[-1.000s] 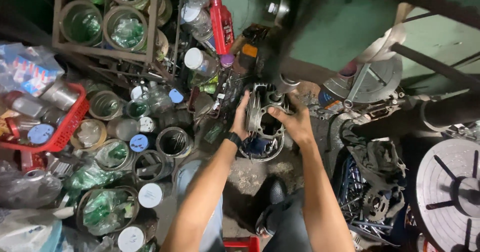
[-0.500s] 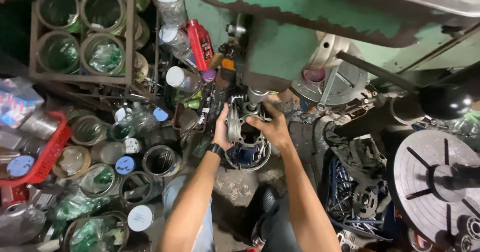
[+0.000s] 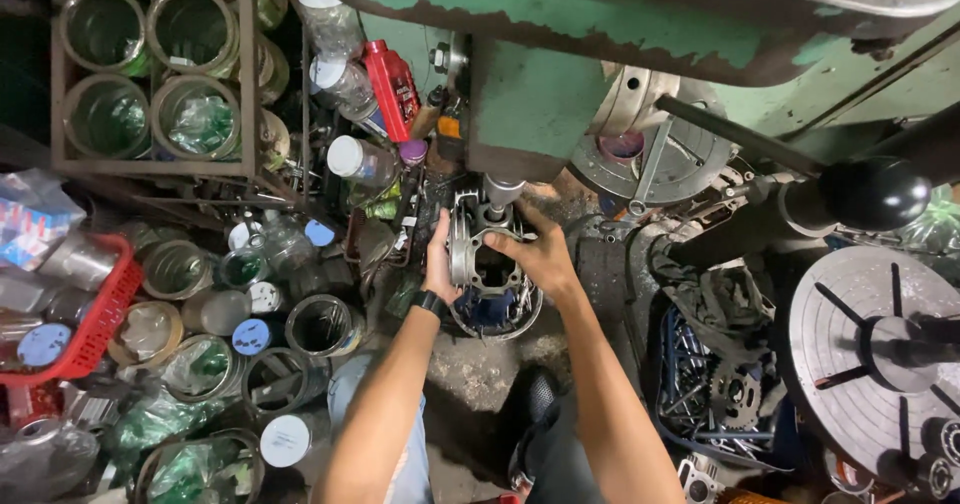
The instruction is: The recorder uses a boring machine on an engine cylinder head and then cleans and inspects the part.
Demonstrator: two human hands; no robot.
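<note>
Metal engine casing (image 3: 478,254) gripped by two hands: left hand (image 3: 440,264), right hand (image 3: 540,254).

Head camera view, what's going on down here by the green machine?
A person holds a grey metal engine-like casting with both bare hands, the left hand on its left side and the right hand gripping its top right. The part sits just under the spindle of the green machine, above a round tin of small parts. Jars, cans and a red bottle crowd the floor to the left.
</note>
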